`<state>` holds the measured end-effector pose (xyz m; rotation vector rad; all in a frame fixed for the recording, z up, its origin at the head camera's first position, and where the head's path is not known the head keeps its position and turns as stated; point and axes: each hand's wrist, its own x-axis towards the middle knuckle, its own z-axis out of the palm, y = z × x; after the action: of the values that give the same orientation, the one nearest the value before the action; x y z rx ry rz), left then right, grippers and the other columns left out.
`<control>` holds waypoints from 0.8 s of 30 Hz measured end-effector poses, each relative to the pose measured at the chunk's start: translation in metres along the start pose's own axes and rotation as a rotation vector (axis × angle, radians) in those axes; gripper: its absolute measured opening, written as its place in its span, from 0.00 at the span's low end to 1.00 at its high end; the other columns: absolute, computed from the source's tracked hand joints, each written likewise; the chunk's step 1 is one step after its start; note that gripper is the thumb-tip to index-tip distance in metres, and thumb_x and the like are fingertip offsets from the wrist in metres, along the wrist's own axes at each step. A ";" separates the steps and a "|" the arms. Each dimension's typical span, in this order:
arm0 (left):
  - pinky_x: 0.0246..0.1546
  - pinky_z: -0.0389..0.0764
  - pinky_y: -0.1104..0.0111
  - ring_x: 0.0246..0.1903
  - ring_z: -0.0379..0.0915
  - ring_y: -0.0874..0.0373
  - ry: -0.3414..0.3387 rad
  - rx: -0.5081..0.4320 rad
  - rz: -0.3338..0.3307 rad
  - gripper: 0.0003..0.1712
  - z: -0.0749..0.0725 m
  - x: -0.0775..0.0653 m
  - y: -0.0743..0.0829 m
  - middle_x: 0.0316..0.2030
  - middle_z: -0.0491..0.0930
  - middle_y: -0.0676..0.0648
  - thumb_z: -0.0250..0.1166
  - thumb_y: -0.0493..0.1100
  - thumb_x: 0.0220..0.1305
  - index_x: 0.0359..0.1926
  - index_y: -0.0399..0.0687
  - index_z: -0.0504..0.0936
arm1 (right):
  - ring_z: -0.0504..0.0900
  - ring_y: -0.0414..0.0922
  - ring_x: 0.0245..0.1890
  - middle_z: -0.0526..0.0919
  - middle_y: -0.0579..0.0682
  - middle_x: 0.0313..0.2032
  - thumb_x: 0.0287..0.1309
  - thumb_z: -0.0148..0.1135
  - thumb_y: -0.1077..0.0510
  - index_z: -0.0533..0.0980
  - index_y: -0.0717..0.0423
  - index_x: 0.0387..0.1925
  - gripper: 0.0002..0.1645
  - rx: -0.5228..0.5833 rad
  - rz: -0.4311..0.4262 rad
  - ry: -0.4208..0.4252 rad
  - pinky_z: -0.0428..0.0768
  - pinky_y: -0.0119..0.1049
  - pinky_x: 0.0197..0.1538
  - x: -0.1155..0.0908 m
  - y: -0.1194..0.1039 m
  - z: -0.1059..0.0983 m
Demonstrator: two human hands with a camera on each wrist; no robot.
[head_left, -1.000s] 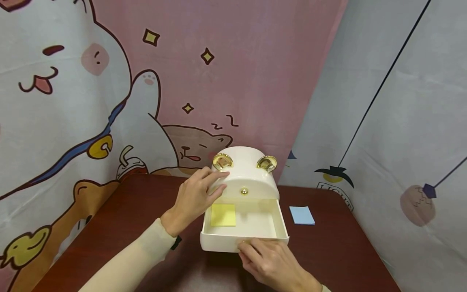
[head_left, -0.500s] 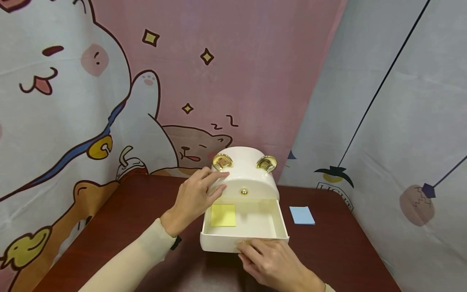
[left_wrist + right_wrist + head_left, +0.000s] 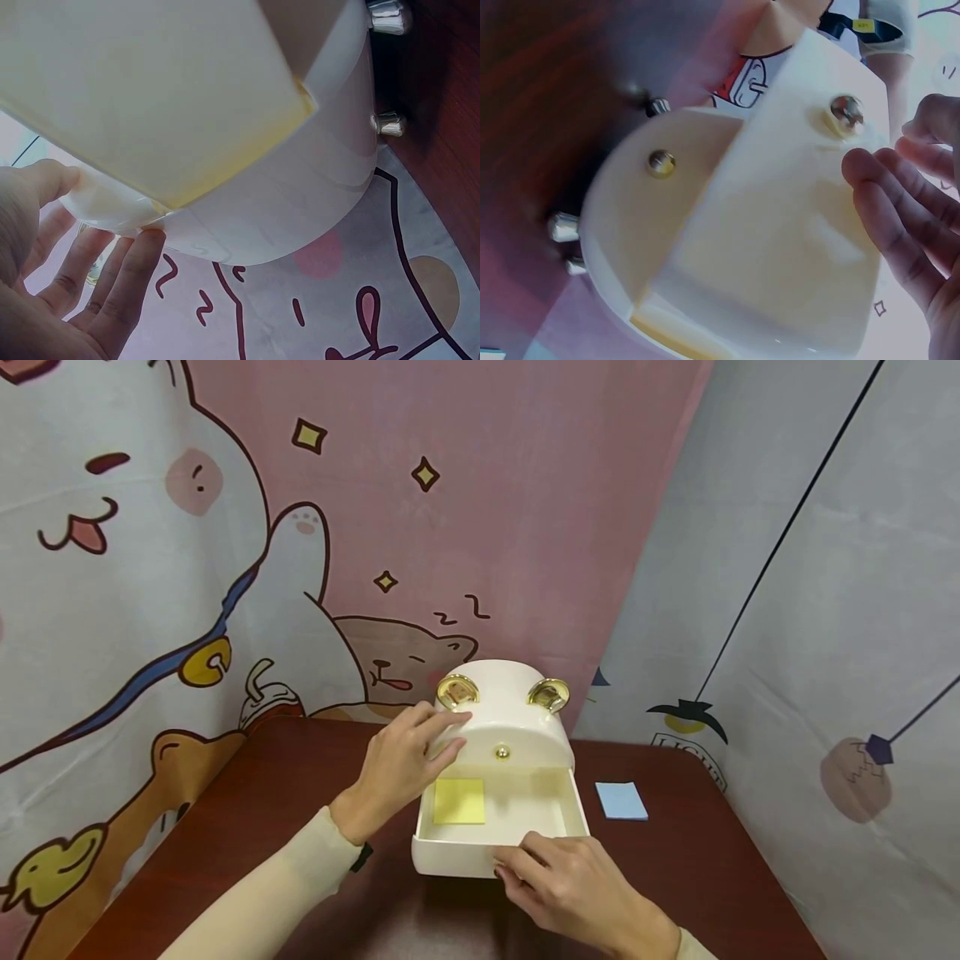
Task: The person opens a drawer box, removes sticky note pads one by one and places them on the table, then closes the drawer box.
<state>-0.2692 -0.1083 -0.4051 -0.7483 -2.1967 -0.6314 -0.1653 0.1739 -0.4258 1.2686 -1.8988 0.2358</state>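
Observation:
A white rounded drawer box (image 3: 504, 681) with two gold ears stands on the table. Its drawer (image 3: 450, 858) is pulled out toward the person, with a yellow sticky-note pad (image 3: 459, 802) lying inside at the left. My left hand (image 3: 401, 756) rests on the box's upper left, its thumb on the front and its fingers along the top edge. At the drawer front is my right hand (image 3: 566, 885), fingers loosely bent. In the right wrist view, the drawer's round metal knob (image 3: 846, 114) shows uncovered, with the fingertips (image 3: 860, 166) just beside it.
A blue sticky-note pad (image 3: 621, 801) lies on the dark red-brown table (image 3: 675, 860), right of the box. Another knob (image 3: 502, 752) sits on the front above the drawer, and a further knob (image 3: 661, 163) below it. A cartoon-printed cloth (image 3: 525, 527) hangs behind.
The right hand has come off the drawer front's knob and shifted slightly to the right and up. The left hand, the drawer and both note pads have stayed in place.

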 end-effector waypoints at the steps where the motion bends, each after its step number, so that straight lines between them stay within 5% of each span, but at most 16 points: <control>1: 0.23 0.66 0.75 0.30 0.63 0.64 0.001 0.000 -0.001 0.20 0.000 0.000 0.000 0.36 0.82 0.49 0.84 0.47 0.74 0.64 0.59 0.96 | 0.72 0.29 0.19 0.80 0.37 0.29 0.87 0.57 0.51 0.91 0.45 0.47 0.17 -0.003 0.000 0.003 0.72 0.18 0.25 0.001 0.001 -0.001; 24: 0.25 0.69 0.74 0.30 0.65 0.63 -0.023 0.001 -0.023 0.21 -0.001 0.001 0.000 0.37 0.83 0.50 0.85 0.49 0.74 0.64 0.60 0.96 | 0.77 0.30 0.20 0.90 0.39 0.36 0.86 0.60 0.49 0.91 0.45 0.47 0.15 0.080 0.035 0.014 0.72 0.20 0.24 0.043 0.044 -0.034</control>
<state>-0.2689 -0.1084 -0.4039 -0.7342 -2.2288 -0.6367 -0.1913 0.1844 -0.3611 1.2839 -1.9171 0.3406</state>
